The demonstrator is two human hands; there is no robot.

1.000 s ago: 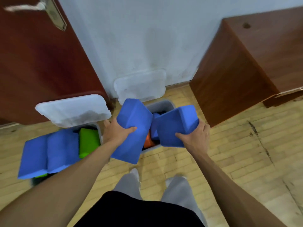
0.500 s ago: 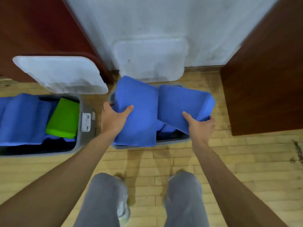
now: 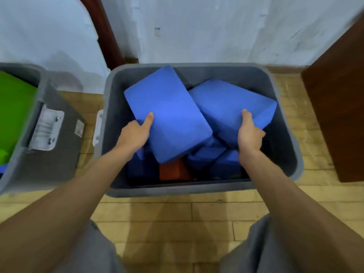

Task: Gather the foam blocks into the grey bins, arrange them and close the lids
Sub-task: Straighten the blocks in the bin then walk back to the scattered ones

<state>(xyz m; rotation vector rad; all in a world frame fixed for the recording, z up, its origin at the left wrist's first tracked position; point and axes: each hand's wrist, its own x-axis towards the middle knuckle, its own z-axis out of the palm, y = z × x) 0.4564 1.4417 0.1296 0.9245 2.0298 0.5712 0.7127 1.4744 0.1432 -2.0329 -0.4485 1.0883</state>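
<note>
Blue blocks [image 3: 167, 113] now sunk into grey bin [image 3: 177, 191]

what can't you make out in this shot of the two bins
Head view:
Left grey bin: cut off by the left edge; only a green block shows inside.
Floor of the centre grey bin: hidden under the left blue block and right blue block; an orange block peeks out.
Fingers of the left hand and right hand: tucked beneath those blocks; only thumbs show.
Label on the left bin: too blurred to read.
</note>
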